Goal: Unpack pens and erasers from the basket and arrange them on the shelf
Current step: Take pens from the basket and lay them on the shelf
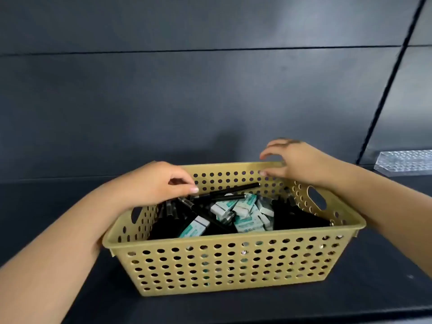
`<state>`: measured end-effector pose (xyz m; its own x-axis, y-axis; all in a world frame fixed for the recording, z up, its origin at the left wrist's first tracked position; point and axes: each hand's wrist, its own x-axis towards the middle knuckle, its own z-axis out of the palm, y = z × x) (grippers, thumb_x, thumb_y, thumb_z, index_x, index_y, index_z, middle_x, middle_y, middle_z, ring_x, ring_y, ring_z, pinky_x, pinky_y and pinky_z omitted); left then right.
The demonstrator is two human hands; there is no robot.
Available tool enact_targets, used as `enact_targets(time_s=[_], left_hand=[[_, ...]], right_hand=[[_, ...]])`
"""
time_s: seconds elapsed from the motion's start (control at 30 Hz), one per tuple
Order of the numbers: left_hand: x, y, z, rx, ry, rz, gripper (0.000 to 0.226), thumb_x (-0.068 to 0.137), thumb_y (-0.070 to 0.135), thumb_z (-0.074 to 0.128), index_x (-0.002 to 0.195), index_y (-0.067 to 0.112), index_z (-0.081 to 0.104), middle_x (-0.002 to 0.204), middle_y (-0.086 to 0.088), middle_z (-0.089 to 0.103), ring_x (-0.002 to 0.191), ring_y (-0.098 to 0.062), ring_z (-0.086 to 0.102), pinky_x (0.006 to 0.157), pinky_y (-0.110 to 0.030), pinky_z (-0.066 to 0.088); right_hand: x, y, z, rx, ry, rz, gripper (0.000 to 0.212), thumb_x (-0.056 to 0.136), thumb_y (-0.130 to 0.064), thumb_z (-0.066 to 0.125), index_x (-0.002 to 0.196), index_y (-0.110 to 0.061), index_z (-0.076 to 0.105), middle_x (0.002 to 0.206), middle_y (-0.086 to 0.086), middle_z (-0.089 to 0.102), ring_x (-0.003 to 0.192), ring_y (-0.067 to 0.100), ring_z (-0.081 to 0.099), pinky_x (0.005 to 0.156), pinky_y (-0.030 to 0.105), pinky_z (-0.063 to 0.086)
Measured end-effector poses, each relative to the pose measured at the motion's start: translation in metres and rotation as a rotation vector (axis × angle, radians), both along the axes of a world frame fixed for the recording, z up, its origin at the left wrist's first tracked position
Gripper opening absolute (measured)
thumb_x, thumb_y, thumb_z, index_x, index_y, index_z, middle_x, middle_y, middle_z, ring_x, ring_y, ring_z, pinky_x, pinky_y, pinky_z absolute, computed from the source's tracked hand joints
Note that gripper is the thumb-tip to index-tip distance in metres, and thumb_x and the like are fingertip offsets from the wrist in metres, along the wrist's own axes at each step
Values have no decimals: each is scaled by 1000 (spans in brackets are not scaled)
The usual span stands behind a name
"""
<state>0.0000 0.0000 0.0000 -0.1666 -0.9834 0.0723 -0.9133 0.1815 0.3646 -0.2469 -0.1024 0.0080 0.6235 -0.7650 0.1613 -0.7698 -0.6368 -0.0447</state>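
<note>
Your hands reach over a tan perforated basket (pixel 233 260) on a dark shelf (pixel 385 288).

Your left hand (pixel 154 183) pinches a black pen (pixel 236 188) at the far-left rim; your right hand (pixel 294 160) hovers loose-fingered over the far-right corner. Boxed erasers (pixel 245 211) lie inside.

Single head view, worn above and behind both hands, facing forward and down. Close: basket (pixel 233 258) fills the lower centre between the forearms; shelf (pixel 385 300) back panel rises beyond the fingertips.
</note>
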Motion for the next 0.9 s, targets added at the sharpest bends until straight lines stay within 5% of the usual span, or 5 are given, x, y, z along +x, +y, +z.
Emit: enact_targets(time_s=[0.27,0.43,0.57,0.77,0.9], left_hand=[[6,-12,-6,144,-179,-17,18,79,57,46,88,47,58,97,26,59,93,3,54,87,-27,46],[9,-13,-8,84,-153,-31,5,79,51,53,75,49,54,88,29,58,85,6,52,80,-23,45],[11,-13,-9,49,-121,10,19,69,60,48,74,45,59,87,23,61,82,3,53,79,-28,47],[11,-9,-8,18,-88,57,34,64,63,41,75,39,63,78,20,62,67,5,52,60,-21,40],[10,-8,-7,13,-54,77,31,70,61,45,70,36,63,65,23,59,62,14,48,55,-22,34]], right_hand=[[63,7,0,406,106,162,35,82,-45,58,103,-18,60,88,-9,60,80,9,57,74,24,45],[76,4,-15,500,95,148,30,83,-42,60,96,-15,59,66,-10,48,56,5,43,46,13,34],[77,7,-21,565,56,162,31,83,-38,61,101,-13,60,71,-4,56,52,0,44,43,6,31],[75,5,-20,559,62,159,15,84,-35,61,85,-20,61,42,-21,48,40,-6,41,41,6,29],[71,1,-18,549,130,140,14,83,-40,60,74,-30,58,46,-30,49,46,-10,44,52,9,31]])
